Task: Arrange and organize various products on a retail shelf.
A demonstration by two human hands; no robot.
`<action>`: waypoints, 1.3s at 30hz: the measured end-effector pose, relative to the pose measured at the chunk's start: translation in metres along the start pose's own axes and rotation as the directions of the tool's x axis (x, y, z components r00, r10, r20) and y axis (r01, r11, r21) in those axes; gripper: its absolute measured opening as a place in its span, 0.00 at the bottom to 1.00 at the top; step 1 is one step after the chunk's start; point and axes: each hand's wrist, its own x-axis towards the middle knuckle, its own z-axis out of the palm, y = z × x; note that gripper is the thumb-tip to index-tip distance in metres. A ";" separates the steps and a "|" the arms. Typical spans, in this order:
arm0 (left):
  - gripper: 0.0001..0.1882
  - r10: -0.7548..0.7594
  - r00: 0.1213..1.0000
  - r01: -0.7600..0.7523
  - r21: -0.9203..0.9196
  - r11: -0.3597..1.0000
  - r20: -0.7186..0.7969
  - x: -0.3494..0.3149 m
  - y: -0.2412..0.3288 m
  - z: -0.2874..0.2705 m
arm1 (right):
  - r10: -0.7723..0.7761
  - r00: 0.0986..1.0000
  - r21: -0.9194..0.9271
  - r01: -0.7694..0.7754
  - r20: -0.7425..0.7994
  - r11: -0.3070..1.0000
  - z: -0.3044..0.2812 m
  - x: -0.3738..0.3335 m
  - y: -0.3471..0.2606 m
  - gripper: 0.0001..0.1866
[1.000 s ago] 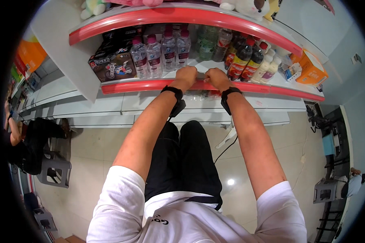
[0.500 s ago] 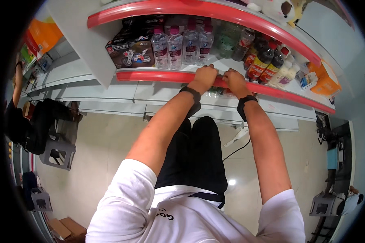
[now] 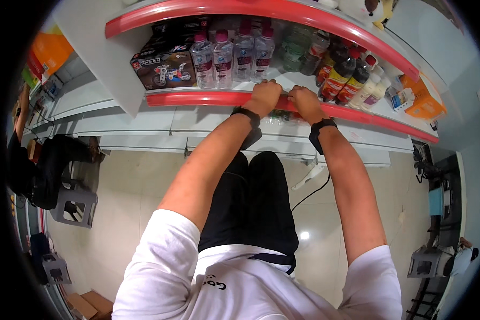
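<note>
My left hand (image 3: 265,96) and my right hand (image 3: 305,103) are side by side at the front of a white shelf, a small gap between them. Fingers of both are curled over the shelf's red front strip (image 3: 202,99). A short dark patch shows on the edge between the hands; I cannot make out what it is. Behind my left hand stand several clear bottles with magenta caps (image 3: 223,60). Dark drink bottles with yellow and red labels (image 3: 337,74) stand just beyond my right hand. Each wrist wears a black band.
A boxed toy motorcycle (image 3: 168,68) stands left of the bottles, an orange package (image 3: 424,98) at the right end. Above runs another red-edged shelf (image 3: 250,6). Lower white shelves (image 3: 138,120) lie beneath. Far left, a person in dark clothes (image 3: 58,154) is by a grey stool (image 3: 76,205).
Both hands stay on the red strip with fingers curled. The whole view has shifted slightly, so the shelf and its goods sit a little further left and up.
</note>
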 end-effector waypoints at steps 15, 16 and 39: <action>0.09 -0.213 0.973 0.227 -0.194 0.954 0.091 0.009 0.007 -0.019 | 0.148 0.983 0.070 -0.156 0.106 0.985 -0.006 0.009 0.007 0.08; 0.09 -0.210 0.974 0.224 -0.196 0.955 0.090 0.009 0.008 -0.019 | 0.140 0.983 0.061 -0.148 0.118 0.987 -0.004 0.010 0.008 0.08; 0.14 0.061 0.997 -0.062 0.010 0.998 0.040 -0.018 -0.001 -0.015 | -0.085 0.996 0.033 0.085 -0.002 0.996 0.000 -0.017 0.000 0.17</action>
